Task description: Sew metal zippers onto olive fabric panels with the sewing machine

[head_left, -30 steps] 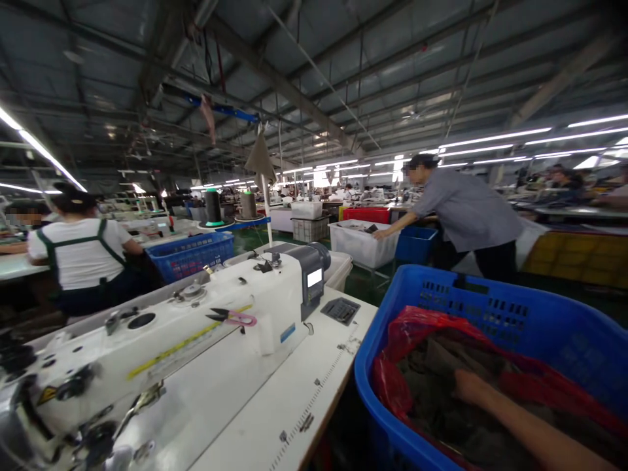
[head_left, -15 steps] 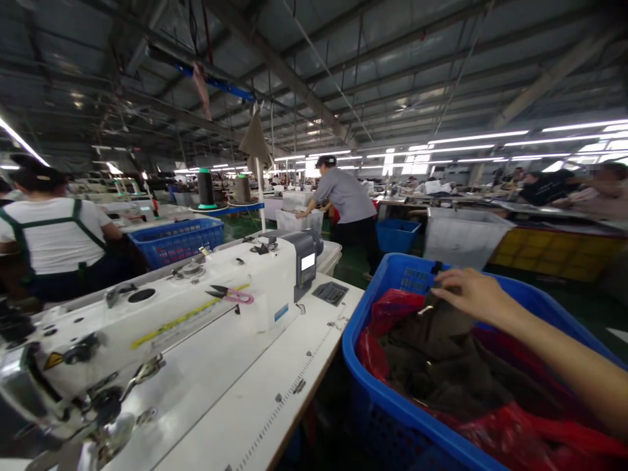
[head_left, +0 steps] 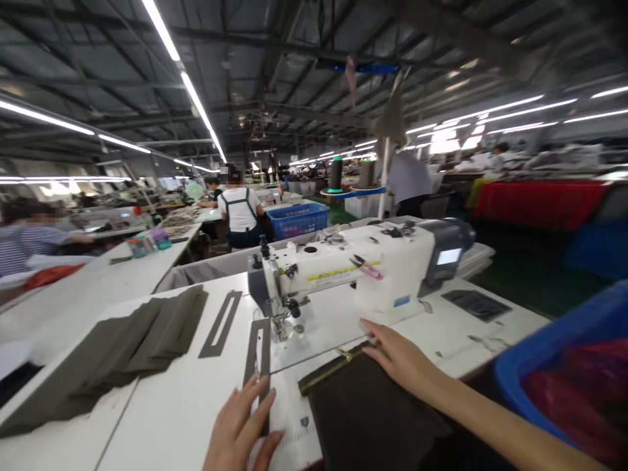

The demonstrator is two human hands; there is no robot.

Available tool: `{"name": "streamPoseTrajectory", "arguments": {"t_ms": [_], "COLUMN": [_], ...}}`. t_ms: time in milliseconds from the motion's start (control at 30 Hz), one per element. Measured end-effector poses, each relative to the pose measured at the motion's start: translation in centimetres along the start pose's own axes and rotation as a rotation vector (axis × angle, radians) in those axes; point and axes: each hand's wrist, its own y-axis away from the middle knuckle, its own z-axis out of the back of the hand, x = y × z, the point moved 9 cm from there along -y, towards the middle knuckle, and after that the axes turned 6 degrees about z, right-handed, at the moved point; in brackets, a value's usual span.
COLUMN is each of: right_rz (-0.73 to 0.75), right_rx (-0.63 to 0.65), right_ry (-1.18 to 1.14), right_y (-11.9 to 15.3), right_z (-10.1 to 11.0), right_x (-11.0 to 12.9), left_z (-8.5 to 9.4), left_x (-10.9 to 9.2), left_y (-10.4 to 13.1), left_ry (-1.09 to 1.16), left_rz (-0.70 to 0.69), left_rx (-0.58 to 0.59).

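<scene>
My right hand (head_left: 400, 356) has its thumb and fingers at the upper corner of a dark olive fabric piece (head_left: 377, 412), gripping it. Along the top edge of that piece runs a zipper-like strip (head_left: 333, 369) with a small brass-coloured pull. My left hand (head_left: 240, 425) is open, fingers spread over the lower part of a grey slotted template (head_left: 263, 333) on the white table. Just beyond both hands stands a white sewing machine (head_left: 343, 275), with pink-handled thread snips (head_left: 367, 267) on its arm.
A fanned stack of olive fabric pieces (head_left: 147, 340) lies to the left, beside a second slotted frame (head_left: 220, 324). The blue basket (head_left: 520, 386) with red plastic stands at the right edge. Thread cones (head_left: 335, 175) rise behind the machine. A person in white (head_left: 240, 209) sits farther back.
The view has swung left. My right hand has come from the basket to the table, bringing a dark olive fabric piece. My left hand has entered view over the template.
</scene>
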Motion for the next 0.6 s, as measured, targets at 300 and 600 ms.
{"name": "streamPoseTrajectory", "arguments": {"t_ms": [300,600], "right_rz": [0.115,0.137], "right_rx": [0.306,0.283], "right_ry": [-0.016,-0.094], "right_y": [0.3,1.5], "right_z": [-5.3,-3.9], "right_x": [-0.5,2.0], "left_z": [-6.0,-9.6], "left_x": [-5.2,-5.5], "left_y": [-6.3,-9.4], "left_ry": [0.197,0.094], "left_rz": [0.152,0.224], "left_rx": [0.213,0.587]}}
